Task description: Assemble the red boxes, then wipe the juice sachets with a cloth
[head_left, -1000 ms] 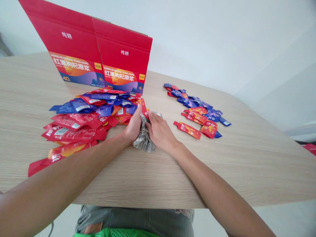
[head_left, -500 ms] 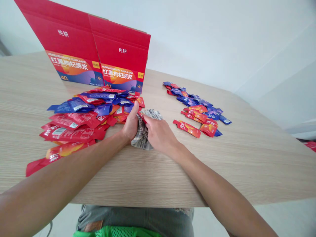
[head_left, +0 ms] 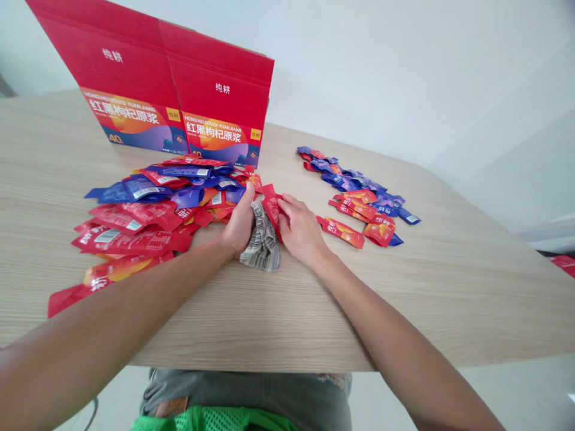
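Observation:
My left hand (head_left: 239, 224) is closed on a crumpled grey striped cloth (head_left: 263, 244) at the middle of the wooden table (head_left: 278, 311). Beside it, my right hand (head_left: 300, 227) pinches a red sachet (head_left: 272, 206) that rests against the top of the cloth. A large loose heap of red and blue sachets (head_left: 148, 209) lies just left of my left hand. A smaller row of red and blue sachets (head_left: 359, 200) lies to the right of my right hand.
Two red cardboard boxes (head_left: 179, 102) with printed labels stand upright behind the heap. A white wall rises behind the table. The near table edge runs just above my lap. A red item (head_left: 563, 263) shows at the far right beyond the table.
My right hand has drawn a red sachet up out of the cloth and shifted slightly right. The cloth has bunched tighter under my left hand.

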The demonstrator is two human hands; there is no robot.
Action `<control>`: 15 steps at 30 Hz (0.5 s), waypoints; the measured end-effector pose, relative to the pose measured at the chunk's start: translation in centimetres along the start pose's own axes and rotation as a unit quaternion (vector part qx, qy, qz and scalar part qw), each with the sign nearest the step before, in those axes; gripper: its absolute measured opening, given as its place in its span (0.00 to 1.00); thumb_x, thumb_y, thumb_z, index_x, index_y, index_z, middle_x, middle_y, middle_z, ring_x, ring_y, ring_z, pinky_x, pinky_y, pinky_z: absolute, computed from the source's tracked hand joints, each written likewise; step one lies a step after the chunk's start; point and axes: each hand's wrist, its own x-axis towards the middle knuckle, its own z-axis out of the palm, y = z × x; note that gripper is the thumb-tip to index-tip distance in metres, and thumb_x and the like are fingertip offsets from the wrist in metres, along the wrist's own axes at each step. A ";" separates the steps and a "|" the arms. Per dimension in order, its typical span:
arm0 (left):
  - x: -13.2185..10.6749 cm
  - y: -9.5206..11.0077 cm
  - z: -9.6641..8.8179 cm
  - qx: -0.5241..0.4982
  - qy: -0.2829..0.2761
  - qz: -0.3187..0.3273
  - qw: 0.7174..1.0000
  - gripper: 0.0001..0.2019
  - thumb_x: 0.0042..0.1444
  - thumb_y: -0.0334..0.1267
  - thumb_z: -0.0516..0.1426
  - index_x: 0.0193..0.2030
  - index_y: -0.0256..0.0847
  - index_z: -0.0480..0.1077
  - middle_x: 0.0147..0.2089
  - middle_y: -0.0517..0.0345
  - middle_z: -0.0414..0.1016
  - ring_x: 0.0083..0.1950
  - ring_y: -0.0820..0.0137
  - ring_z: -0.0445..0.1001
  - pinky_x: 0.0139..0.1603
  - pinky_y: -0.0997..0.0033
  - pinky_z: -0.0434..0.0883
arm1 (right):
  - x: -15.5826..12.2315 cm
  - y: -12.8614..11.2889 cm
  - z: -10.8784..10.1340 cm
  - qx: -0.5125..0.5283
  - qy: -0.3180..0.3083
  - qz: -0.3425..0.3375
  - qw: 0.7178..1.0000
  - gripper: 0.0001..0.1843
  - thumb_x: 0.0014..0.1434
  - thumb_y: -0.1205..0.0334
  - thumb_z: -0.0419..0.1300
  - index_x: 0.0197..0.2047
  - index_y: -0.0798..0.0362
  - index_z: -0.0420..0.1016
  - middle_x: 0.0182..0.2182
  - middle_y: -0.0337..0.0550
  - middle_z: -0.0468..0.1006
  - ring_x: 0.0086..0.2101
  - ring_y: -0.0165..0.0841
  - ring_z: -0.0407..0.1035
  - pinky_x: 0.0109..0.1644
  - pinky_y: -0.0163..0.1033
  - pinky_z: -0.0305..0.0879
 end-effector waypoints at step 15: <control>0.0 0.1 0.1 -0.004 0.044 0.010 0.999 0.39 0.74 0.72 0.49 0.67 0.41 0.81 0.54 0.43 0.91 0.64 0.41 0.87 0.68 0.45 0.82 | -1.5 -6.1 -1.9 -0.126 -0.154 0.006 0.980 0.27 0.79 0.72 0.50 0.75 0.65 0.73 0.70 0.66 0.81 0.66 0.49 0.80 0.67 0.46 0.75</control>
